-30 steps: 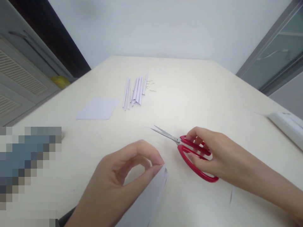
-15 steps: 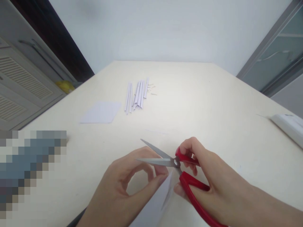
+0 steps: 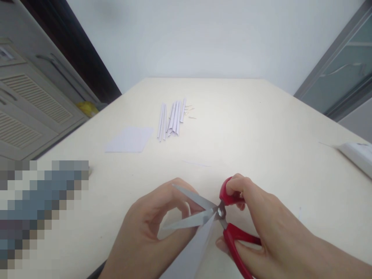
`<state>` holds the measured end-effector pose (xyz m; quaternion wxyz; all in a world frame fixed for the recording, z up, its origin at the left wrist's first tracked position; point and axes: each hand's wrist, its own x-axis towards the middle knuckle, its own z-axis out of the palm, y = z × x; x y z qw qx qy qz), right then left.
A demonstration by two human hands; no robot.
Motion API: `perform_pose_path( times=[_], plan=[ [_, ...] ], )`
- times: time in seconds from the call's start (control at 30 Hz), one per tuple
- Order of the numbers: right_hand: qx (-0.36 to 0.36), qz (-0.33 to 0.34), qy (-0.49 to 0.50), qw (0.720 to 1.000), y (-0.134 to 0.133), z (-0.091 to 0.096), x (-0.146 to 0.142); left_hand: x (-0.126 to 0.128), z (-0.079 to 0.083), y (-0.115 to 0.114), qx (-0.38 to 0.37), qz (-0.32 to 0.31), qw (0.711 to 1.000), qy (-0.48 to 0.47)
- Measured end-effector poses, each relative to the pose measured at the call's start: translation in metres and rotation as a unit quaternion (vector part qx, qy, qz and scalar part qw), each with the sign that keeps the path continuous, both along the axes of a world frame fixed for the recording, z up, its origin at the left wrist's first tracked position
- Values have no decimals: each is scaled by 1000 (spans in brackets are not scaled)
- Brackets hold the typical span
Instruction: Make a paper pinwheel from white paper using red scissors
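My right hand [image 3: 261, 224] holds red-handled scissors [image 3: 200, 221], fingers through the loops. The blades are spread apart and point left, across my left hand's fingers. Between thumb and fingers, my left hand [image 3: 157, 224] pinches a sheet of white paper [image 3: 190, 252] that slants down to the bottom edge of the view. The top corner of this paper lies by the scissors' pivot, close to the lower blade. The blades partly cover my left fingertips.
White rolled paper tubes [image 3: 176, 118] lie at the back, beside small scraps [image 3: 191, 112]. Left of them is a flat white sheet [image 3: 130, 139]. A thin paper strip [image 3: 196, 163] lies mid-table. A white object [image 3: 357, 155] sits at the right edge; a pixelated area covers the left.
The scissors have come down and turned, bringing the blades over the paper's corner and my left fingertips. My left hand keeps its pinch. The whole view has shifted slightly.
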<state>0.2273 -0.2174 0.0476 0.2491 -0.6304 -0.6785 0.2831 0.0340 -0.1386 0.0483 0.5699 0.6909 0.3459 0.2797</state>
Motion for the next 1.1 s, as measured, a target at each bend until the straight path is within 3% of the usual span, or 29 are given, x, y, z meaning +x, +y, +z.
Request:
perform_pose_path(
  times=[0.17,1.1],
  plan=[
    [1,4,4,1000,2,0,0,-5,0,-3,-5,24,1000,-12],
    [74,5,-64,995,0,-6,0,1,3,0,-2,-1,1000,6]
  ],
)
